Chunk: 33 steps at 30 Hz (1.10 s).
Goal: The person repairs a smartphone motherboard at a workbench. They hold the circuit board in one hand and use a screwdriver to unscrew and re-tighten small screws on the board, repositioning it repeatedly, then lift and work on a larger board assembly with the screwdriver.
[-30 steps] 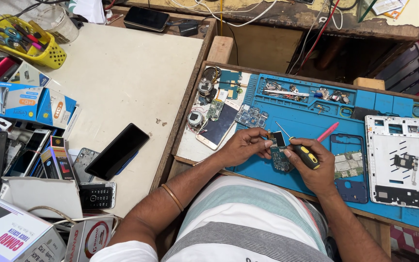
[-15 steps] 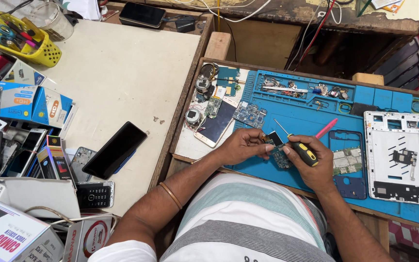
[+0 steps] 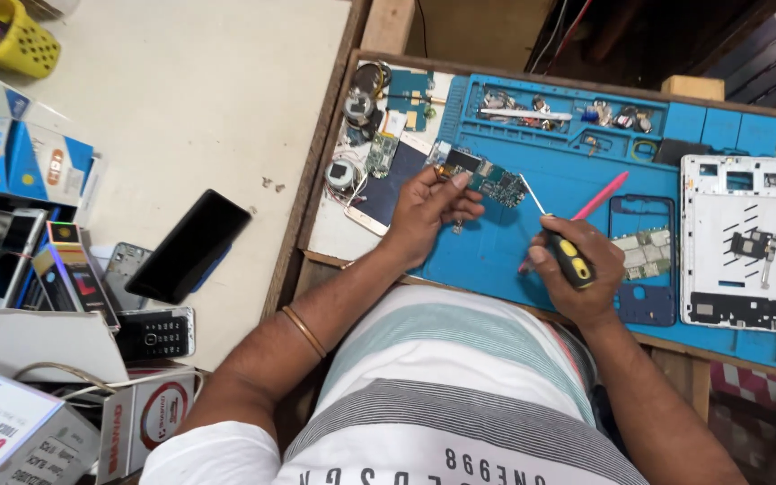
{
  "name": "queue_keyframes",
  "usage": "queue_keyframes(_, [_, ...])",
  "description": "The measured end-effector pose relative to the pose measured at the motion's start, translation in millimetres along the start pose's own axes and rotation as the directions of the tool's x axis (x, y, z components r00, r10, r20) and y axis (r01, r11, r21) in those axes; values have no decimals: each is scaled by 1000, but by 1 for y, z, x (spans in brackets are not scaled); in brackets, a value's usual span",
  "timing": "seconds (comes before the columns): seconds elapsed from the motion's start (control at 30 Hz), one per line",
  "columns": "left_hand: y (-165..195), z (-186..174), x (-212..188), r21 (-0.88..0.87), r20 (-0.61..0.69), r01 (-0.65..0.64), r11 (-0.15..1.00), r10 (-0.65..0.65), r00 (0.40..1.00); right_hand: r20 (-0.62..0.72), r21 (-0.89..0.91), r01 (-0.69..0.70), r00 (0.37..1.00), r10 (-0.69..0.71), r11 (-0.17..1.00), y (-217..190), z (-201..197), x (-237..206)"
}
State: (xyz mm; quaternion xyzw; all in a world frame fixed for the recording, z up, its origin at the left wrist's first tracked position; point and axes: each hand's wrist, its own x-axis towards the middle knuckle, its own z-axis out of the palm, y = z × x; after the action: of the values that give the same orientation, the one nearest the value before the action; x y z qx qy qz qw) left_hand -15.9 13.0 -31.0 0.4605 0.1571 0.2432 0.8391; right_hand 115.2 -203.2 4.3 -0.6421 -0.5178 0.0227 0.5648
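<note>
The right hand (image 3: 581, 274) kept a closed grip on a black-and-yellow screwdriver (image 3: 560, 244), its thin tip angled up toward the circuit board (image 3: 487, 177). The left hand (image 3: 426, 213) pinched that green board by its near edge, over the blue repair mat (image 3: 532, 153). Just right lay a pink pry tool (image 3: 599, 197), then a white phone frame (image 3: 738, 242). Farther left on the bench (image 3: 181, 99), a black phone (image 3: 189, 245) lay flat.
</note>
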Motion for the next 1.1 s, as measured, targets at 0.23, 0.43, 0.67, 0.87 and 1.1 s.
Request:
queue_keyframes(0.23, [-1,1,-3,93,41,-17,996,13,999,102,-78,20,995,-12,997,-17,6,9])
queue_keyframes(0.43, [0,3,1,87,36,-38,995,35,999,105,-91,-2,994,11,996,-24,8,17])
queue_keyframes(0.67, [-1,1,3,98,45,-39,994,34,998,117,-57,34,993,-27,998,-17,8,16])
queue_keyframes(0.87, [-1,1,3,101,68,-47,994,40,997,131,-15,30,991,-28,999,-12,7,14])
queue_keyframes(1.1, [-4,2,1,119,119,-82,989,68,991,176,7,3,984,-4,1000,-9,9,14])
